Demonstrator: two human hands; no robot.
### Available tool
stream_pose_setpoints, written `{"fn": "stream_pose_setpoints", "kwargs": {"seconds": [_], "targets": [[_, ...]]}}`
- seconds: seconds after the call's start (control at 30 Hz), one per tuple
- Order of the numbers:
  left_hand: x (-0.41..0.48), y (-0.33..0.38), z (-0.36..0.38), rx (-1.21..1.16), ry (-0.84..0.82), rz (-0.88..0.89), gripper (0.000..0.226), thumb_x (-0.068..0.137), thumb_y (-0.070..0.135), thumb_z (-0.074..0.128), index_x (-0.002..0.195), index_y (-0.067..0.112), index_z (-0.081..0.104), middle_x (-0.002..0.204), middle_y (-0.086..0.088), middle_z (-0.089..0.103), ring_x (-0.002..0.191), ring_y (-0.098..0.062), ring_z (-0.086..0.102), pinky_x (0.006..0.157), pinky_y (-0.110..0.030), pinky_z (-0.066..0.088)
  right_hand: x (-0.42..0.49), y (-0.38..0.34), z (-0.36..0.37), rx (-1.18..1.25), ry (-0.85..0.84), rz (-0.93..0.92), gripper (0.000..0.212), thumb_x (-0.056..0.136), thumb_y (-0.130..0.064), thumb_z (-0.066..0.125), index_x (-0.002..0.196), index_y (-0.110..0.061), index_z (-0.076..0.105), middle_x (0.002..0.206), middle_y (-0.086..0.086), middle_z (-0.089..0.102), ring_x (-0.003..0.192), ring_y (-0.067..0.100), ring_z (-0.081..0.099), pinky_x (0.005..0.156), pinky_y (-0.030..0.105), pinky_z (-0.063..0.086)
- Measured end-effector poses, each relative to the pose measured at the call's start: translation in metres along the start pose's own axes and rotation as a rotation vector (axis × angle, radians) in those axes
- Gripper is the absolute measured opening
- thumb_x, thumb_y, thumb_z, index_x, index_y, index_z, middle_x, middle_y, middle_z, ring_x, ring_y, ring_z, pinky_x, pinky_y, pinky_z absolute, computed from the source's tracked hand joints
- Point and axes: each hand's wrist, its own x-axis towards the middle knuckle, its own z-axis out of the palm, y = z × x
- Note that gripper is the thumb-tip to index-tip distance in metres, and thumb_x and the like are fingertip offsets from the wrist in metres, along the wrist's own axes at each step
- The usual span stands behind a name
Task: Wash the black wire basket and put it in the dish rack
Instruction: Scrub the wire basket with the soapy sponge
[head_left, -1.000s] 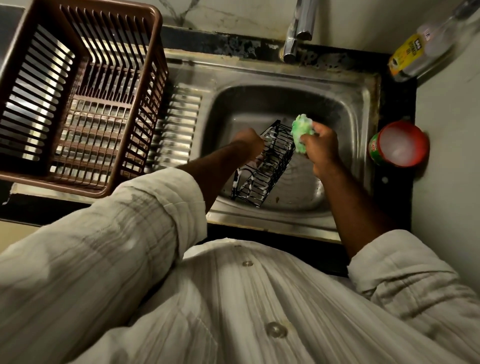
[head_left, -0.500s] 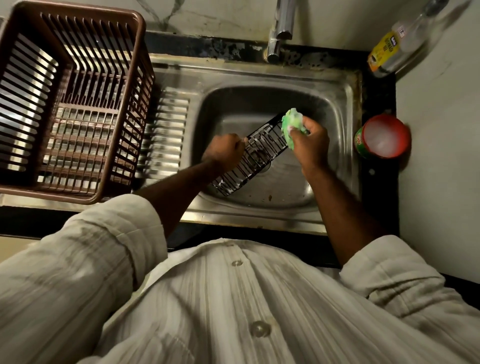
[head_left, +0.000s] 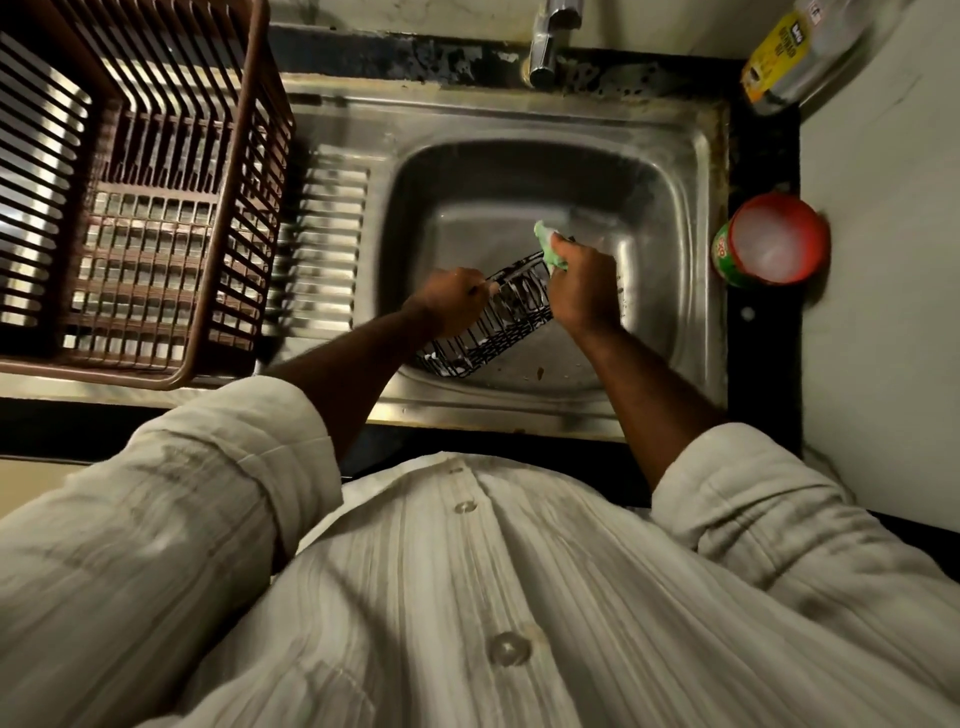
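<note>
- left hand (head_left: 457, 301): fingers curled, gripping the long side rim of the black wire basket (head_left: 498, 332), back of hand up
- right hand (head_left: 584, 288): fingers curled round a green sponge (head_left: 548, 247); sponge sticks out past the knuckles, against the basket's far end
- hands near each other, not touching; basket between them
- left forearm (head_left: 353, 374): bare, slants up from lower left to the hand
- right forearm (head_left: 639, 384): bare, slants up from lower right
- left sleeve (head_left: 171, 519), right sleeve (head_left: 753, 499): pale, striped, rolled up near the elbows
</note>
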Motion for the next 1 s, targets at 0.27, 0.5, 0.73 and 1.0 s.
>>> {"fn": "stream_pose_setpoints", "kwargs": {"seconds": [0.27, 0.5, 0.73, 1.0], "targets": [[0.006, 0.007, -0.003, 0.023, -0.008, -0.080, 0.035, 0.104, 0.042, 0.044, 0.081, 0.018, 0.055, 0.085, -0.008, 0.062, 0.079, -0.025, 0.059, 0.063, -0.030, 0.042, 0.009, 0.005, 0.008, -0.021, -0.062, -0.125, 0.056, 0.084, 0.020, 0.052, 0.134, -0.005, 0.061, 0.136, 0.015, 0.062, 0.126, 0.027, 0.059, 0.107, 0.030, 0.048], [-0.005, 0.021, 0.001, 0.271, 0.062, -0.175, 0.037, 0.104, 0.039, 0.041, 0.121, 0.010, 0.056, 0.115, -0.017, 0.061, 0.098, -0.033, 0.061, 0.071, -0.037, 0.044, 0.014, 0.004, 0.022, -0.070, -0.152, -0.205, 0.059, 0.085, 0.020, 0.051, 0.135, -0.010, 0.062, 0.140, 0.011, 0.060, 0.131, 0.024, 0.056, 0.111, 0.034, 0.046], [-0.010, 0.007, 0.009, 0.372, 0.083, 0.121, 0.055, 0.099, 0.015, 0.052, 0.149, 0.014, 0.030, 0.130, -0.016, 0.052, 0.103, -0.037, 0.061, 0.067, -0.037, 0.041, 0.018, -0.005, 0.025, -0.027, -0.203, -0.268, 0.062, 0.084, 0.020, 0.048, 0.139, -0.008, 0.058, 0.144, 0.013, 0.056, 0.138, 0.024, 0.049, 0.116, 0.036, 0.039], [-0.004, -0.004, 0.029, 0.460, 0.042, 0.178, 0.066, 0.103, 0.012, 0.042, 0.159, 0.006, 0.006, 0.166, -0.018, 0.011, 0.146, -0.043, 0.026, 0.112, -0.051, 0.039, 0.029, -0.003, 0.013, -0.037, 0.054, -0.168, 0.046, 0.091, 0.014, 0.051, 0.132, -0.005, 0.062, 0.138, 0.015, 0.060, 0.132, 0.027, 0.055, 0.110, 0.034, 0.046]]}}
